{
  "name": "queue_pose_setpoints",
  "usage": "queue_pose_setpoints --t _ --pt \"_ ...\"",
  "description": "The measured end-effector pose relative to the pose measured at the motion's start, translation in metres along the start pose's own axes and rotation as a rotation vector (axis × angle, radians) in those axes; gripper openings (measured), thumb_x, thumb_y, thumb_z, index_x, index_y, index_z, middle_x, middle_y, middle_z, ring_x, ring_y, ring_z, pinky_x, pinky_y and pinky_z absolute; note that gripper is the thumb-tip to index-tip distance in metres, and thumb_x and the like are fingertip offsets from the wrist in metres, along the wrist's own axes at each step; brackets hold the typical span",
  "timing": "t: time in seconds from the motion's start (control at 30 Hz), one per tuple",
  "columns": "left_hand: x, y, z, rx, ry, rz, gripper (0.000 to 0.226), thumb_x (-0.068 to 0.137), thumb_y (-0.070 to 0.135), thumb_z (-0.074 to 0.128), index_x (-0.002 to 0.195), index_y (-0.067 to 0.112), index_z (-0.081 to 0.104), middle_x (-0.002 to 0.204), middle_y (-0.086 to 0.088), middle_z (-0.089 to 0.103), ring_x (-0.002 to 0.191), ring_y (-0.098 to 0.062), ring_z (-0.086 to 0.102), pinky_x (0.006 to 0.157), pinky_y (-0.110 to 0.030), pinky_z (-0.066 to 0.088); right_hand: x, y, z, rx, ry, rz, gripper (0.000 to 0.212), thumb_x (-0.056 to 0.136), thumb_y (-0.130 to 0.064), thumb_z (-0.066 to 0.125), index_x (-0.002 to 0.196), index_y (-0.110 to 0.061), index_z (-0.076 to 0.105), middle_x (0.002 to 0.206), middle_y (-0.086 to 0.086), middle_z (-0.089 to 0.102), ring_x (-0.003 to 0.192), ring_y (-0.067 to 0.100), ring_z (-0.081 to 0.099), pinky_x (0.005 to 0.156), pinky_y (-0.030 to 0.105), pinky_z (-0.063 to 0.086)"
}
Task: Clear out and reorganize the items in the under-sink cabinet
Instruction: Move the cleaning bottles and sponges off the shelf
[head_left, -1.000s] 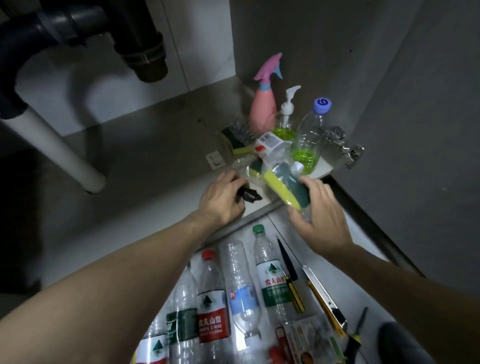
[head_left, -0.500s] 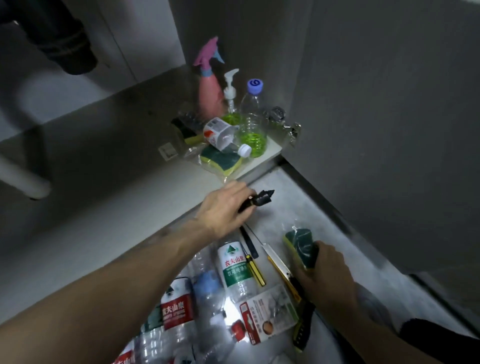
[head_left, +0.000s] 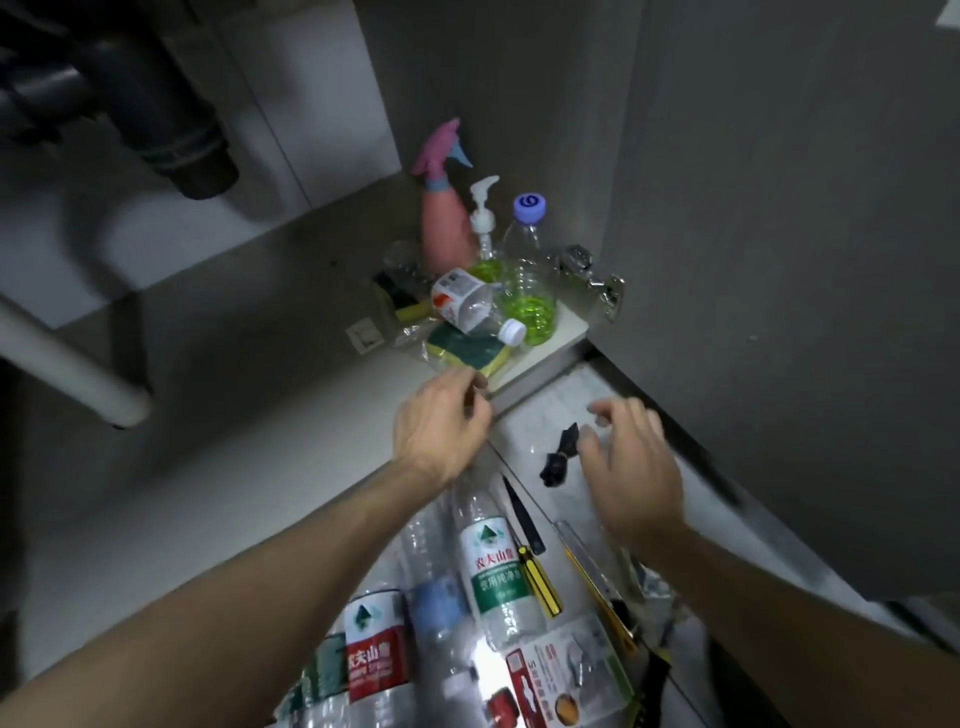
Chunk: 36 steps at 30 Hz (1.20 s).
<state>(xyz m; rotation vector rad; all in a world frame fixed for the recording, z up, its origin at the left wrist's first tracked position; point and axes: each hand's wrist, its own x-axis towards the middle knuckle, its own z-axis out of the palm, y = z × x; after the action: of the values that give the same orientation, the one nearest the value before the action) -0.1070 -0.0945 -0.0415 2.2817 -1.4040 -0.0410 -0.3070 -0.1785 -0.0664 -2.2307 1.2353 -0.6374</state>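
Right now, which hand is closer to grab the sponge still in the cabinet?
Probably the left hand. It hovers right at the cabinet edge, just short of the green and yellow sponge under the tipped bottle. The right hand is farther out over the floor, beside the small black object.

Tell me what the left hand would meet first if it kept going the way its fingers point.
Probably the green-and-yellow scouring sponge in clear wrap at the cabinet's front edge, just beyond the left hand. The tipped clear bottle with a white cap lies behind it. Depth is unclear from this single view.
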Motion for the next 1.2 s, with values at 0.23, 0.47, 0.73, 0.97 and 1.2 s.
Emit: queue_pose_setpoints --t 0.23,0.47,0.73,0.97,1.2 --pt "0.050 -0.039 -0.014 -0.044 -0.155 -0.083 0.059 0.084 0.053 0.062 0.137 0.028 0.053 0.141 0.003 0.043 0.131 -0.020 0.039 0.106 -0.039 0.040 0.107 -0.072 0.004 0.101 -0.021 0.212 0.029 0.093 -0.038 0.061 0.119 -0.027 0.058 0.107 -0.007 0.067 0.103 0.021 0.061 0.078 0.034 0.044" --pt "0.049 -0.046 -0.005 0.152 -0.178 -0.052 0.046 0.075 0.068 0.063 0.095 0.028 0.057 0.150 0.001 0.039 0.138 -0.023 0.033 0.106 -0.040 0.040 0.115 -0.069 0.007 0.094 -0.023 0.271 0.029 0.093 -0.047 0.062 0.114 -0.027 0.061 0.102 -0.010 0.070 0.100 0.023 0.065 0.078 0.033 0.046" --pt "0.019 -0.079 -0.048 0.194 -0.380 -0.052 0.060 0.065 0.067 0.059 0.115 0.032 0.061 0.123 -0.001 0.053 0.107 -0.026 0.056 0.083 -0.032 0.050 0.090 -0.105 0.039 0.039 -0.144 0.030 0.071 0.080 -0.077 0.054 0.131 -0.027 0.047 0.123 -0.005 0.062 0.113 0.021 0.060 0.085 0.039 0.049" --pt "-0.002 -0.102 -0.074 0.213 -0.448 -0.093 0.045 0.060 0.072 0.047 0.066 0.028 0.047 0.072 0.009 0.051 0.066 -0.021 0.054 0.056 -0.027 0.042 0.079 -0.139 0.059 0.137 -0.251 0.035 0.056 0.093 -0.067 0.040 0.129 -0.026 0.053 0.117 0.000 0.065 0.109 0.027 0.061 0.088 0.041 0.047" --pt "-0.010 -0.101 -0.114 0.381 -0.563 -0.008 0.033 0.077 0.041 0.071 0.067 0.025 0.044 0.087 0.006 0.052 0.080 -0.021 0.057 0.062 -0.022 0.034 0.069 -0.123 0.056 0.215 -0.258 0.180 0.046 0.103 -0.053 0.031 0.114 -0.020 0.060 0.114 0.013 0.065 0.095 0.027 0.053 0.082 0.039 0.041"
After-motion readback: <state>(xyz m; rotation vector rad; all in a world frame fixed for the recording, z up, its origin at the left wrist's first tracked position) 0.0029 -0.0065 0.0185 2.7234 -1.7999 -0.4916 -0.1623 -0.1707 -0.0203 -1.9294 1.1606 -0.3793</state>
